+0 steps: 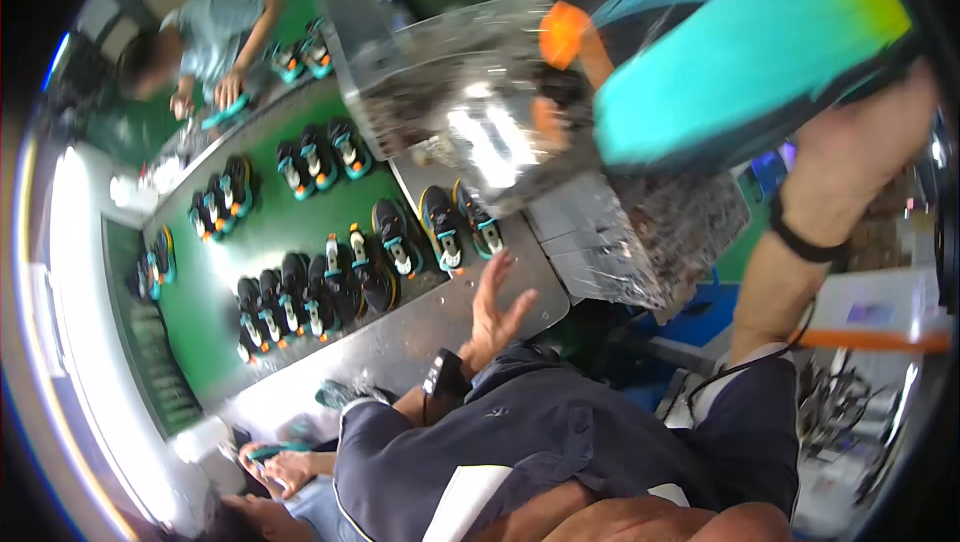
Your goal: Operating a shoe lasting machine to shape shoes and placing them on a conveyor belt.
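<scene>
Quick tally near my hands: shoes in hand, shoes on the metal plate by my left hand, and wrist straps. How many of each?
teal-soled shoe held up in the right hand: 1
black shoes on the metal plate ahead of the open left hand: 2
black wrist straps: 2
Total: 5

1 head fisheye view, tilted, looking down onto green conveyor [270, 232] from near, above.

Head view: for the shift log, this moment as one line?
left hand open over metal table | right hand gripping teal shoe | shoes on green belt
</scene>
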`<action>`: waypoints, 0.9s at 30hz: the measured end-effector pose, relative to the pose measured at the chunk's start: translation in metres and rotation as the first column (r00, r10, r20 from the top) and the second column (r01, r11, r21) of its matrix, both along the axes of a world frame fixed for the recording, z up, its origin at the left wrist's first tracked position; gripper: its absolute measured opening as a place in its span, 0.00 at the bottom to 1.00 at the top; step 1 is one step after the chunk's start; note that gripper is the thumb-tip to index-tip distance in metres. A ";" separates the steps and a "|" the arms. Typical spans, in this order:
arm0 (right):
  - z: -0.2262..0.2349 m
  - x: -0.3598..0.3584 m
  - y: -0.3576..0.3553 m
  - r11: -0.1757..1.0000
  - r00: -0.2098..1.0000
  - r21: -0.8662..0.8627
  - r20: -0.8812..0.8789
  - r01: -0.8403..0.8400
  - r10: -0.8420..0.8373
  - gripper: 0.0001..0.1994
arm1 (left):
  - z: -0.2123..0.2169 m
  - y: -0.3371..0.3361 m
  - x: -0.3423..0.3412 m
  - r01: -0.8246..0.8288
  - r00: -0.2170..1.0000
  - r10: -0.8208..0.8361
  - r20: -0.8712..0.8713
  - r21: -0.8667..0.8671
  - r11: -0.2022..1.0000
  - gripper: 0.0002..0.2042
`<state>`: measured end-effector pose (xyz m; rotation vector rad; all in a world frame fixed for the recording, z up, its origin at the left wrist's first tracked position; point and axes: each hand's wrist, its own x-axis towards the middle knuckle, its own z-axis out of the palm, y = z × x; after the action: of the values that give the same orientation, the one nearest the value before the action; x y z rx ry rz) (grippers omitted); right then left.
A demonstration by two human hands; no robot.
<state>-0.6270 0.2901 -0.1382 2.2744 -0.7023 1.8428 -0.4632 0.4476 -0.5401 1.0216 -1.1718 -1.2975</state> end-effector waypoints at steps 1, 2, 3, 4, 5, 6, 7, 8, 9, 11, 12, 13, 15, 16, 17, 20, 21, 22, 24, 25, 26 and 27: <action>-0.012 -0.017 0.027 0.964 0.976 -0.171 -0.048 0.204 -0.214 0.26 | 0.020 0.005 -0.015 0.073 0.997 -0.074 -0.034 -0.027 0.997 0.39; -0.038 -0.027 0.043 0.887 0.926 -0.315 -0.057 0.338 -0.373 0.22 | 0.021 0.017 -0.020 0.082 0.997 -0.082 -0.005 -0.041 0.996 0.39; -0.065 -0.053 0.068 0.985 0.952 0.162 0.290 0.056 -0.102 0.24 | 0.025 0.025 -0.028 0.067 0.997 -0.069 -0.015 -0.099 0.993 0.40; -0.084 -0.078 0.095 0.817 0.731 0.415 0.682 -0.401 0.013 0.25 | 0.028 0.032 -0.035 0.062 0.997 -0.067 -0.028 -0.157 0.986 0.42; -0.087 -0.079 0.121 0.730 0.721 0.489 0.693 -0.478 0.008 0.26 | 0.026 0.037 -0.039 0.061 0.998 -0.062 0.004 -0.197 0.978 0.45; -0.085 -0.076 0.143 0.642 0.718 0.555 0.696 -0.529 -0.010 0.27 | 0.043 0.040 -0.047 0.066 0.997 -0.072 -0.014 -0.258 0.964 0.49; -0.093 -0.083 0.160 0.685 0.748 0.557 0.663 -0.470 -0.026 0.27 | 0.061 0.041 -0.057 0.067 0.996 -0.084 -0.032 -0.363 0.929 0.51; -0.106 -0.093 0.178 0.726 0.776 0.558 0.628 -0.401 -0.054 0.27 | 0.075 0.044 -0.068 0.069 0.992 -0.108 -0.058 -0.462 0.884 0.53; -0.118 -0.099 0.198 0.767 0.788 0.592 0.584 -0.249 -0.195 0.28 | 0.084 0.050 -0.079 0.105 0.989 -0.144 -0.042 -0.492 0.864 0.57; -0.149 -0.113 0.231 0.762 0.769 0.638 0.430 0.112 -0.473 0.30 | 0.101 0.061 -0.113 0.211 0.974 -0.216 0.061 -0.583 0.785 0.60; -0.169 -0.122 0.246 0.711 0.731 0.629 0.317 0.315 -0.604 0.30 | 0.105 0.067 -0.134 0.259 0.965 -0.220 0.141 -0.621 0.740 0.60; -0.183 -0.132 0.262 0.680 0.671 0.621 0.314 0.390 -0.671 0.30 | 0.106 0.074 -0.159 0.329 0.943 -0.207 0.262 -0.628 0.705 0.60; -0.211 -0.144 0.293 0.604 0.571 0.678 0.320 0.420 -0.756 0.30 | 0.101 0.091 -0.201 0.367 0.930 -0.284 0.233 -0.619 0.694 0.53; -0.219 -0.153 0.310 0.582 0.545 0.655 0.297 0.482 -0.784 0.30 | 0.103 0.101 -0.220 0.381 0.922 -0.339 0.188 -0.604 0.700 0.51; -0.224 -0.169 0.335 0.563 0.562 0.649 0.243 0.512 -0.790 0.30 | 0.092 0.104 -0.237 0.449 0.885 -0.431 0.173 -0.560 0.696 0.48; -0.218 -0.220 0.434 0.331 0.381 0.570 0.033 0.752 -0.924 0.33 | 0.115 0.159 -0.295 0.661 0.713 -0.696 -0.089 -0.249 0.708 0.42; -0.225 -0.240 0.474 0.306 0.342 0.592 0.054 0.746 -0.938 0.34 | 0.120 0.177 -0.313 0.744 0.603 -0.763 -0.231 -0.183 0.643 0.39; -0.240 -0.258 0.516 0.282 0.302 0.614 0.073 0.737 -0.950 0.35 | 0.127 0.199 -0.333 0.835 0.497 -0.819 -0.288 -0.099 0.541 0.32; -0.261 -0.278 0.587 0.570 0.345 0.800 0.490 0.189 -0.801 0.35 | 0.139 0.245 -0.371 0.970 0.219 -0.900 -0.377 -0.015 0.242 0.26; -0.265 -0.275 0.619 0.603 0.255 0.781 0.557 0.163 -0.791 0.35 | 0.145 0.279 -0.389 0.987 0.156 -0.917 -0.366 0.019 0.161 0.23; -0.272 -0.270 0.650 0.641 0.167 0.755 0.620 0.139 -0.766 0.34 | 0.143 0.306 -0.405 0.998 0.053 -0.954 -0.295 0.032 0.046 0.26; -0.285 -0.270 0.680 0.579 0.001 0.792 0.590 0.197 -0.807 0.33 | 0.141 0.342 -0.420 1.000 -0.007 -0.983 -0.181 0.008 -0.009 0.28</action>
<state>-0.8969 0.9699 -0.4233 0.2000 -2.0732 2.4995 -0.8837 0.7897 -0.3991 -0.1402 -1.8287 -2.5791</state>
